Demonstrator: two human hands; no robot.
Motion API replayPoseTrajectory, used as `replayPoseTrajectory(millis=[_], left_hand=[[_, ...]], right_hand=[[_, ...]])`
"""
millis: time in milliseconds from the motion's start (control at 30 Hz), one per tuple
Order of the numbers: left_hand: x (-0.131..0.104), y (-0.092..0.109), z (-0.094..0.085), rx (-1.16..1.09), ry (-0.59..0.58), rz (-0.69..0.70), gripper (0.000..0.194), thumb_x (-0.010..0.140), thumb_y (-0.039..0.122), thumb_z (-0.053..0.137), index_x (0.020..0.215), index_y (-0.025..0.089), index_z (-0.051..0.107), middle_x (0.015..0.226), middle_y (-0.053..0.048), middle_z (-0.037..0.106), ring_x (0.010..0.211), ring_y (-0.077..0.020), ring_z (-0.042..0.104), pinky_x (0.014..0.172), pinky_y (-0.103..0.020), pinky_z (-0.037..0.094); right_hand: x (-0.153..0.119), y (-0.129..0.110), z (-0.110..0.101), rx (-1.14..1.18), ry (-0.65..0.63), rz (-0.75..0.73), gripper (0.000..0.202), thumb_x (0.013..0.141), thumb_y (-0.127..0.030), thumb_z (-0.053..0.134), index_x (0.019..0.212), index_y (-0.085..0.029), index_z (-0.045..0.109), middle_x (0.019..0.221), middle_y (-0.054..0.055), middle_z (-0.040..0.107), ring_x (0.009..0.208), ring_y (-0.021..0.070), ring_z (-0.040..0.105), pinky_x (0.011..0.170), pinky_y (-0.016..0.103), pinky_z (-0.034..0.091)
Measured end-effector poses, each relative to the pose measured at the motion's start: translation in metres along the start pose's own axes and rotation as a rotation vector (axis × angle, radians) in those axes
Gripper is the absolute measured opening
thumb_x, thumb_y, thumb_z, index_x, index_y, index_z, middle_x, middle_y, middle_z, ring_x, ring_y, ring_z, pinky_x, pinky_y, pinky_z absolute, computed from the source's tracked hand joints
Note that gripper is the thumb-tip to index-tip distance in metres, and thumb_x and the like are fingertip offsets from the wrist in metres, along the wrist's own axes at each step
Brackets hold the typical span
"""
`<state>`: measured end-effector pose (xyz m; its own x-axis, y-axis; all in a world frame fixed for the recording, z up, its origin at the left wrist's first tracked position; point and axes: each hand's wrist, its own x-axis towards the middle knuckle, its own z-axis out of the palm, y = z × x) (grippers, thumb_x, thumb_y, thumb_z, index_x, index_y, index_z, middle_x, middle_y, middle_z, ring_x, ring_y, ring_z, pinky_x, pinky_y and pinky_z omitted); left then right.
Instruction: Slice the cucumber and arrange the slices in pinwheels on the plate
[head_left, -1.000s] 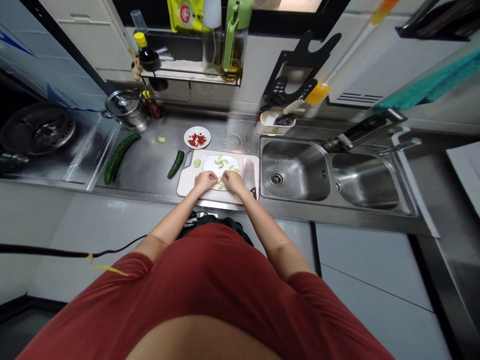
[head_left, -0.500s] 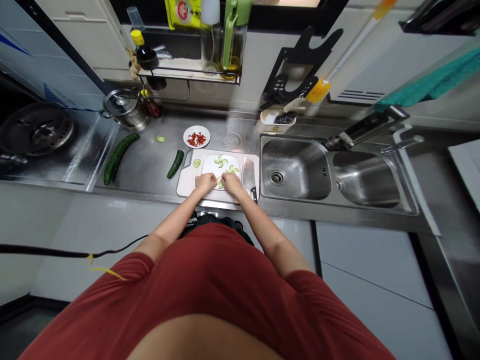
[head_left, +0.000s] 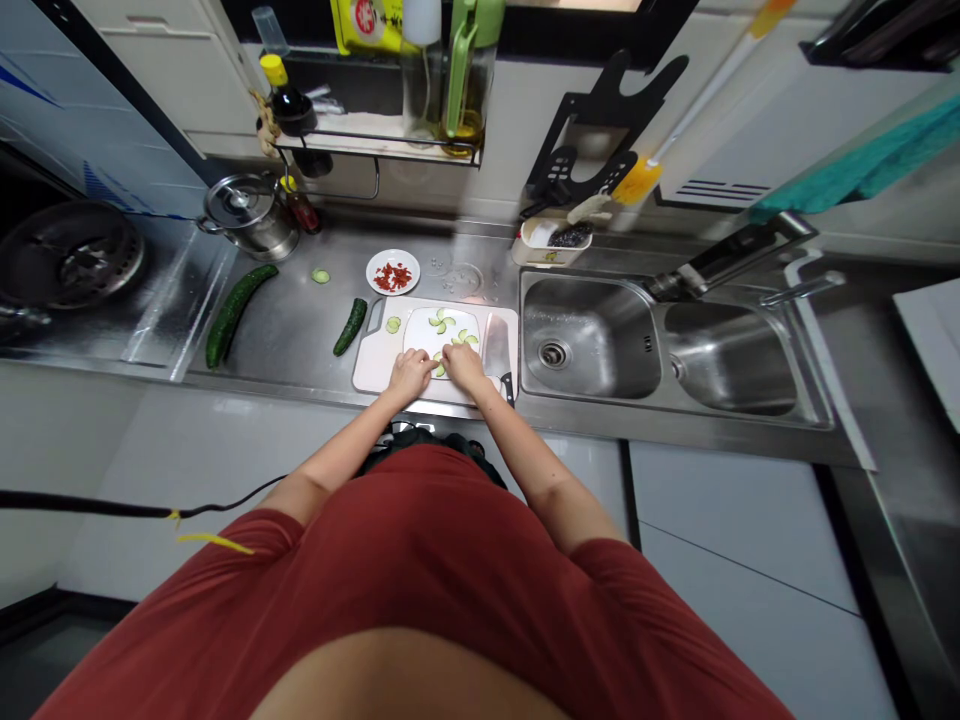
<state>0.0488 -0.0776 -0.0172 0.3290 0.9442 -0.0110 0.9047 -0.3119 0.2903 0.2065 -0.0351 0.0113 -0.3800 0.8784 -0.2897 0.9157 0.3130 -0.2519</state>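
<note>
A white square plate lies on the pale cutting board, with several cucumber slices fanned out in groups. My left hand is over the plate's lower left corner, fingers pinched at a slice group near its front edge. Opposite it, my right hand has its fingertips together at the same group; what they grip is too small to make out. A cleaver rests on the board's right side. More slices sit on the board's left part.
Left of the board are a cut cucumber, a whole cucumber and a lidded pot. Behind it stands a dish of red pieces. A double sink is on the right, a bottle shelf above.
My left hand has shifted slightly and its fingers are spread a little more over the plate's corner. My right hand has barely moved.
</note>
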Motion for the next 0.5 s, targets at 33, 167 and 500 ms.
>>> replayPoseTrajectory(millis=[33, 167, 500], left_hand=[[0.000, -0.001, 0.001, 0.005, 0.000, 0.003, 0.034, 0.091, 0.019, 0.045, 0.114, 0.027, 0.070, 0.105, -0.009, 0.061, 0.102, -0.0256, 0.048, 0.082, -0.039, 0.035], [0.002, -0.003, 0.002, 0.017, -0.011, 0.011, 0.034, 0.092, 0.021, 0.045, 0.112, 0.028, 0.071, 0.103, -0.010, 0.061, 0.100, -0.0254, 0.048, 0.081, -0.039, 0.034], [0.003, -0.002, 0.001, 0.034, -0.037, 0.020, 0.033, 0.093, 0.023, 0.045, 0.112, 0.028, 0.071, 0.103, -0.011, 0.061, 0.101, -0.0258, 0.048, 0.080, -0.040, 0.033]], right_hand=[[0.000, 0.000, 0.000, 0.001, 0.000, 0.001, 0.025, 0.098, -0.025, 0.044, 0.109, -0.015, 0.064, 0.110, 0.014, 0.064, 0.105, 0.0242, 0.053, 0.083, 0.030, 0.043], [0.001, 0.001, 0.001, 0.015, 0.001, 0.002, 0.026, 0.097, -0.024, 0.043, 0.108, -0.015, 0.064, 0.109, 0.014, 0.064, 0.104, 0.0243, 0.052, 0.081, 0.030, 0.043], [-0.005, 0.016, 0.006, 0.022, 0.045, 0.048, 0.022, 0.096, -0.026, 0.047, 0.106, -0.017, 0.065, 0.108, 0.011, 0.065, 0.102, 0.0233, 0.054, 0.080, 0.029, 0.042]])
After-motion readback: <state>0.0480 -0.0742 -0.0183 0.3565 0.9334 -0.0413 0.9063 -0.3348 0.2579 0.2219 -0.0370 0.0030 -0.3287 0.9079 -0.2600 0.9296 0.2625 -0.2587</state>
